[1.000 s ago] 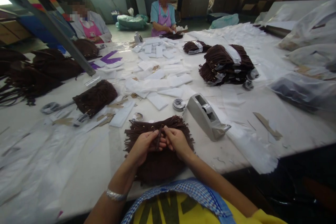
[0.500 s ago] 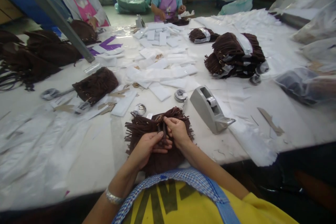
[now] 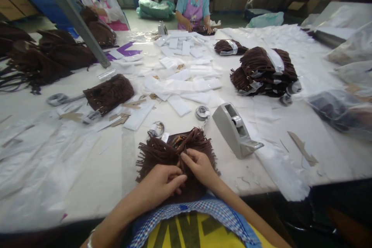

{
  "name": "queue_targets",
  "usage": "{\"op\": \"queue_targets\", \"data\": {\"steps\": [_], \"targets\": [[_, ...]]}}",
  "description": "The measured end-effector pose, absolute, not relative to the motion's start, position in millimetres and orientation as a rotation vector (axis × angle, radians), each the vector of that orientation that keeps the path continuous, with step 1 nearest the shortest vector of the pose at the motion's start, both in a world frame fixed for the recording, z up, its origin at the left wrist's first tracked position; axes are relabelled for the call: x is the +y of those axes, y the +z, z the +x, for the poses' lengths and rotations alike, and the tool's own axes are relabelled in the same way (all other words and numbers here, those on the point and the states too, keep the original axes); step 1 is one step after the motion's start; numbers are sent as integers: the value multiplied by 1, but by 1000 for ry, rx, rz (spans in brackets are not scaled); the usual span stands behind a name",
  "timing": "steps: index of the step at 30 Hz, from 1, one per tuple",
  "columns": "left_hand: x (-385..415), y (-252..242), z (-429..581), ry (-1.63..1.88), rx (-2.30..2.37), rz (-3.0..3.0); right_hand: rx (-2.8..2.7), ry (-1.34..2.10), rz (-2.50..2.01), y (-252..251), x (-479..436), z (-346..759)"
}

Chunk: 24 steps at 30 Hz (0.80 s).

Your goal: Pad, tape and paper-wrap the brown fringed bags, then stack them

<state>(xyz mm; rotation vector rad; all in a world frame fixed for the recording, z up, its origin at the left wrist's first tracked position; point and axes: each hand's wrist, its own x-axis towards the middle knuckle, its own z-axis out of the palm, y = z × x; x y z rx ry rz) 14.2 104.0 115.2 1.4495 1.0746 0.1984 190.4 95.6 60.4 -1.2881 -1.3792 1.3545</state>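
A dark brown fringed bag (image 3: 151, 159) lies on the table right in front of my body, its gathered opening facing away from me. At its middle, thumb and fingers of my right hand (image 3: 200, 166) pinch a brown cord (image 3: 180, 159) near the opening. Lower and to the left, my left hand (image 3: 167, 182) is closed with curled fingers at the cord's lower part; its fingertips are partly hidden. Just beyond the bag lie two coiled, wrapped straps, one on the left (image 3: 157, 128) and one on the right (image 3: 202, 113).
A grey tape dispenser (image 3: 236, 130) stands right of the bag. Stacked fringed bags (image 3: 264, 71) sit farther right, and another brown bag (image 3: 109, 93) lies left. White packing pieces (image 3: 180, 104) cover the middle. A metal post (image 3: 78, 19) rises at left. Two co-workers are across the table.
My left hand has turned more palm-down and shifted slightly left and lower. The right hand keeps its pinch near the bag's opening. The view has tilted up a little.
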Motion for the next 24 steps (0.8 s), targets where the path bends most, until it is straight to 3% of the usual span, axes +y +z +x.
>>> {"op": "queue_targets", "data": {"steps": [6, 11, 16, 24], "targets": [[165, 148, 13, 536, 1324, 1984, -1541, 1115, -1370, 67, 88, 186], [206, 123, 27, 208, 1219, 2122, -1584, 1021, -1376, 81, 102, 210], [235, 118, 17, 95, 943, 1836, -1689, 414, -1611, 71, 132, 244], [243, 120, 13, 41, 887, 1468, -1896, 285, -1508, 47, 154, 244]]}}
